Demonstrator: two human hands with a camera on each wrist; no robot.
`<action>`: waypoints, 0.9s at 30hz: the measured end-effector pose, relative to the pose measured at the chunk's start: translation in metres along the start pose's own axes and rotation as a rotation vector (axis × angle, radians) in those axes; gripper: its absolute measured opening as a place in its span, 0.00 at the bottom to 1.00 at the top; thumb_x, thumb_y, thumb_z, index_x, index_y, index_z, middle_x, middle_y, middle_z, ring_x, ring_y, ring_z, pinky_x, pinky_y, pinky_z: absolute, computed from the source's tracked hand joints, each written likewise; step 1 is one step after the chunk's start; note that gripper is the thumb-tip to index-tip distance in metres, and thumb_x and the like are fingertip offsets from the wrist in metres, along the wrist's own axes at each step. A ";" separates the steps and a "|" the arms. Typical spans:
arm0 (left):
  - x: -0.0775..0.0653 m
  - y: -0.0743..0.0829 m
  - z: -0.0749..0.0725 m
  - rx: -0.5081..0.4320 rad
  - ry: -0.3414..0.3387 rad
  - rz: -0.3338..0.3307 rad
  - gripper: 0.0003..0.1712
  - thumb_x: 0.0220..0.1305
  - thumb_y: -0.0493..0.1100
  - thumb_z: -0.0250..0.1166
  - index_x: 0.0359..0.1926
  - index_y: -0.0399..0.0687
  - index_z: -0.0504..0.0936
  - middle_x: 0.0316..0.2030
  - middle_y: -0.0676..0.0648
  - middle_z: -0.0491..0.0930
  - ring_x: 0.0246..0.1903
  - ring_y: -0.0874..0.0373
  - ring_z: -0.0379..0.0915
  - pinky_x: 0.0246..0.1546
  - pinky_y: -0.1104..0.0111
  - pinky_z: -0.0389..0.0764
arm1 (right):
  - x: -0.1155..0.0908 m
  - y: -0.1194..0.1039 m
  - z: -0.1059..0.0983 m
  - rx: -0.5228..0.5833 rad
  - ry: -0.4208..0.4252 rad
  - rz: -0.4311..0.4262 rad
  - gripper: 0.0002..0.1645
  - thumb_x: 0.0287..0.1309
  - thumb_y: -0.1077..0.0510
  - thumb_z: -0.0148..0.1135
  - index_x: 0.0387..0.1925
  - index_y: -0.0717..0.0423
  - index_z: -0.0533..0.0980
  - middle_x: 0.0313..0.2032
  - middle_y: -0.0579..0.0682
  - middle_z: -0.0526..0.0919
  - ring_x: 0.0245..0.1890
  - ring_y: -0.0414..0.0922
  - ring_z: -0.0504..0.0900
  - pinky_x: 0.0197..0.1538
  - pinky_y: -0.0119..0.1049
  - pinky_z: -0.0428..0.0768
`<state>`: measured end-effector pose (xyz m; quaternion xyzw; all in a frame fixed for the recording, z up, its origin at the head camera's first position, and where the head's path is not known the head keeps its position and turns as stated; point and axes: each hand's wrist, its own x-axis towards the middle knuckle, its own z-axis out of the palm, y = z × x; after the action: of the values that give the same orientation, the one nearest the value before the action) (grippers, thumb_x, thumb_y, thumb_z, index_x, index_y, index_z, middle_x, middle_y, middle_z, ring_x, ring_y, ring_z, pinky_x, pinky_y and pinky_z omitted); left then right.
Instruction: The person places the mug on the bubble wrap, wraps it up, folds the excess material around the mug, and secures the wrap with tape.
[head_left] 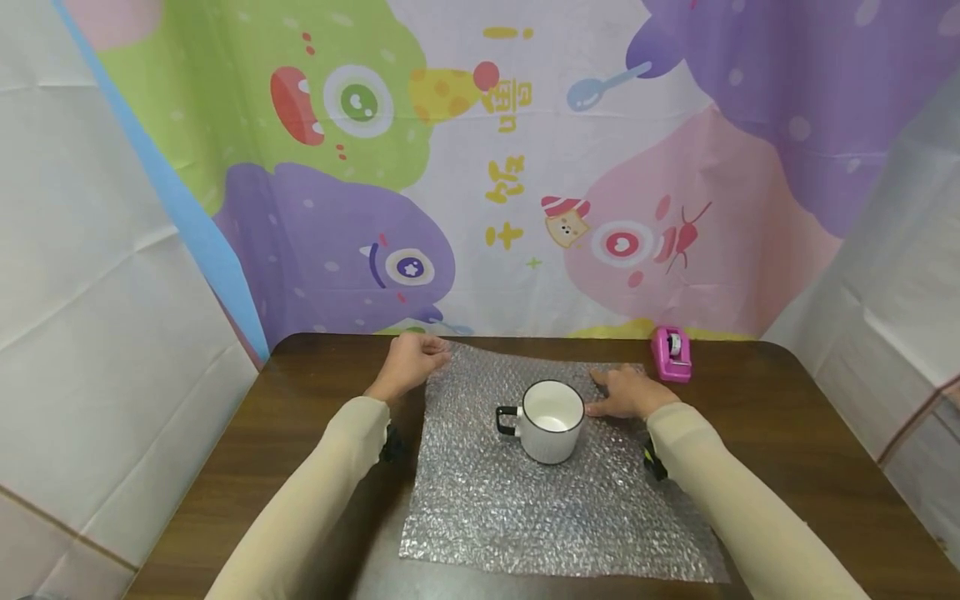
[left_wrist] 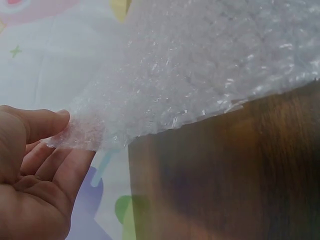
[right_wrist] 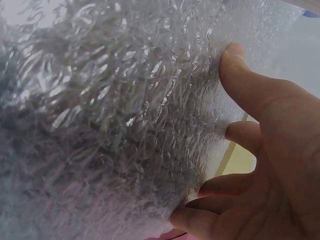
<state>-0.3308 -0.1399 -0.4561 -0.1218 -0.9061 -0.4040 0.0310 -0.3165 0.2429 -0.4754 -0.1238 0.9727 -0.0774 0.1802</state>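
A white mug (head_left: 551, 437) with a black rim and black handle stands upright on a sheet of clear bubble wrap (head_left: 480, 508), its handle toward the left. My left hand (head_left: 408, 364) pinches the sheet's far left corner; in the left wrist view, thumb and fingers of that hand (left_wrist: 40, 175) hold the bubble wrap (left_wrist: 200, 65) by its tip, and its edge is lifted. On the far right part of the sheet, my right hand (head_left: 626, 392) has its fingers spread beside the mug. The right wrist view shows this hand (right_wrist: 270, 150) touching the bubble wrap (right_wrist: 125, 100) with thumb and fingertips.
A pink tape dispenser (head_left: 672, 354) stands at the back right of the brown wooden table (head_left: 780, 433). Behind the table hangs a cartoon-printed curtain (head_left: 495, 292), and pale sheets (head_left: 97, 292) hang at both sides.
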 end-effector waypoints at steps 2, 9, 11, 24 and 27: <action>-0.001 0.002 -0.002 -0.013 0.001 0.014 0.13 0.68 0.41 0.69 0.51 0.40 0.89 0.47 0.40 0.89 0.45 0.48 0.88 0.45 0.58 0.88 | 0.000 0.001 -0.001 -0.002 -0.002 -0.001 0.52 0.63 0.35 0.67 0.77 0.60 0.62 0.72 0.73 0.64 0.75 0.74 0.56 0.71 0.71 0.62; 0.000 0.007 -0.004 -0.050 0.010 0.033 0.12 0.69 0.40 0.69 0.49 0.39 0.89 0.46 0.40 0.89 0.44 0.48 0.88 0.43 0.59 0.89 | 0.001 0.001 -0.001 -0.003 -0.008 0.000 0.53 0.63 0.34 0.66 0.77 0.60 0.62 0.72 0.72 0.65 0.75 0.74 0.56 0.72 0.70 0.60; 0.000 0.009 -0.004 -0.047 0.008 0.027 0.12 0.69 0.40 0.68 0.50 0.38 0.89 0.46 0.40 0.89 0.44 0.48 0.88 0.44 0.59 0.89 | 0.001 0.000 -0.001 -0.008 -0.004 -0.013 0.53 0.63 0.34 0.67 0.76 0.61 0.62 0.71 0.73 0.66 0.74 0.75 0.56 0.72 0.71 0.61; -0.003 0.016 -0.008 -0.044 0.000 0.026 0.13 0.69 0.41 0.68 0.49 0.38 0.89 0.45 0.40 0.89 0.43 0.50 0.88 0.44 0.57 0.88 | -0.002 -0.001 -0.001 -0.019 0.007 -0.032 0.52 0.63 0.35 0.67 0.76 0.61 0.62 0.70 0.72 0.69 0.73 0.75 0.58 0.71 0.71 0.61; -0.003 0.019 -0.009 -0.062 -0.004 0.053 0.12 0.69 0.41 0.68 0.49 0.39 0.89 0.44 0.40 0.90 0.41 0.50 0.88 0.43 0.58 0.89 | -0.002 -0.001 -0.001 -0.013 0.004 -0.029 0.52 0.62 0.35 0.67 0.76 0.61 0.62 0.70 0.73 0.68 0.73 0.75 0.58 0.71 0.72 0.61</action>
<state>-0.3237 -0.1352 -0.4365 -0.1472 -0.8897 -0.4307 0.0362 -0.3146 0.2424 -0.4734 -0.1387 0.9717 -0.0741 0.1762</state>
